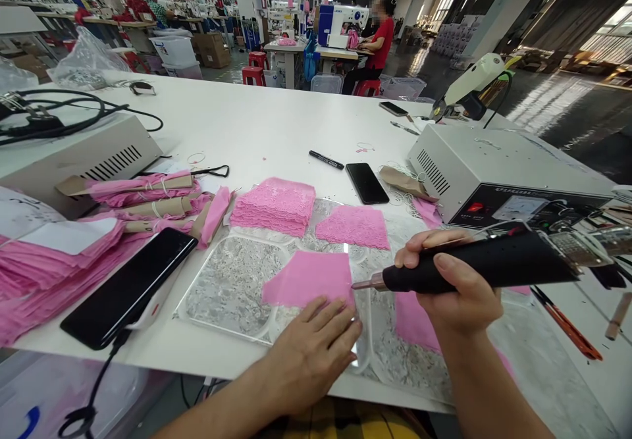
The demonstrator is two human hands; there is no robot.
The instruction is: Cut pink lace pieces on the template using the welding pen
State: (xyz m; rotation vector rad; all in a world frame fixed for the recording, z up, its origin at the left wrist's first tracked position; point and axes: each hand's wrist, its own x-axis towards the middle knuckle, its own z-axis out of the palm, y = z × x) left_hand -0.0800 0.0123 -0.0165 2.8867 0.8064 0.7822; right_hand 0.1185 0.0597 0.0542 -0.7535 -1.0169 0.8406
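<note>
My left hand (pixel 316 340) lies flat with fingers stretched on the lower edge of a pink fabric piece (pixel 313 278), pressing it to a clear-edged, marbled grey board (pixel 237 287). In my right hand (pixel 461 287) is a black handheld ultrasonic welder (pixel 484 262), fingers wrapped round its body. Its thin metal tip meets or nearly meets the piece's right edge; contact is too fine to tell. Behind the piece are a thick stack of pink lace pieces (pixel 274 207) and a thinner pink lace stack (pixel 353 226). Another pink piece (pixel 415 320) lies partly beneath my right hand.
A generator box (pixel 508 169) with a meter stands right; another grey box (pixel 83 156) stands left. Phones (pixel 131 287) (pixel 367 183), a marker (pixel 326 160), an orange cutter (pixel 567 327) and tied pink fabric bundles (pixel 153 208) lie about. A person in red (pixel 379 47) sits at a sewing machine beyond.
</note>
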